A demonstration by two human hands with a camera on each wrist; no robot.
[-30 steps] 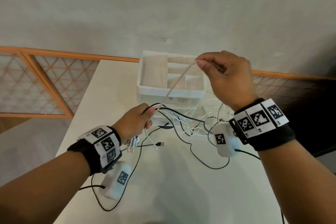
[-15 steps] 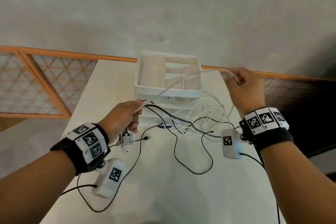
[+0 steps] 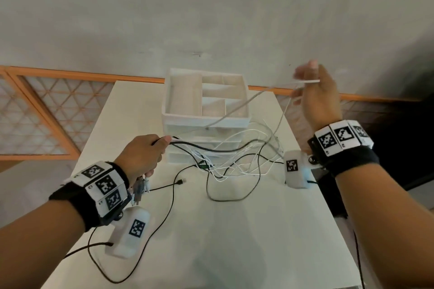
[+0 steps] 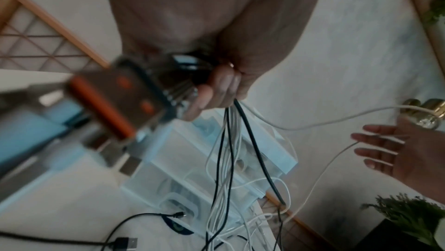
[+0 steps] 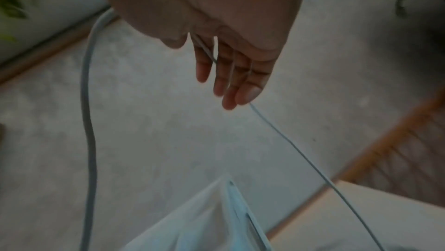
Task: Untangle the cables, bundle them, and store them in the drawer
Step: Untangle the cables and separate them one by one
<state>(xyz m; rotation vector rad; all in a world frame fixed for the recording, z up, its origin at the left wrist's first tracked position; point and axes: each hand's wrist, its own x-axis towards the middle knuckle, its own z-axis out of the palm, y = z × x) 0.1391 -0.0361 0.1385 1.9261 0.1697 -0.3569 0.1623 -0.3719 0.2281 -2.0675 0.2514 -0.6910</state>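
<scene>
My left hand (image 3: 145,157) grips a bunch of black and white cables (image 3: 211,150) just behind their USB plugs (image 3: 141,189), which hang below the fist. In the left wrist view the plugs (image 4: 115,106) are blurred and the cables (image 4: 228,150) trail down to the table. My right hand (image 3: 314,91) is raised to the right of the white drawer unit (image 3: 187,117), fingers straight. One white cable (image 3: 234,110) runs from the left hand over the unit and between those fingers (image 5: 231,68), then drops back into the tangle (image 3: 234,166).
The drawer unit's top tray has dividers and stands mid-table near the wall. A loose black cable (image 3: 234,199) loops on the white table (image 3: 211,241), its small plug (image 3: 182,181) in front of the unit. Table edges lie left and right; plants show in the wrist views.
My right hand has swung up and to the right, drawing the white cable out, and its pinch has loosened into straight fingers. The left hand has stayed put, still gripping.
</scene>
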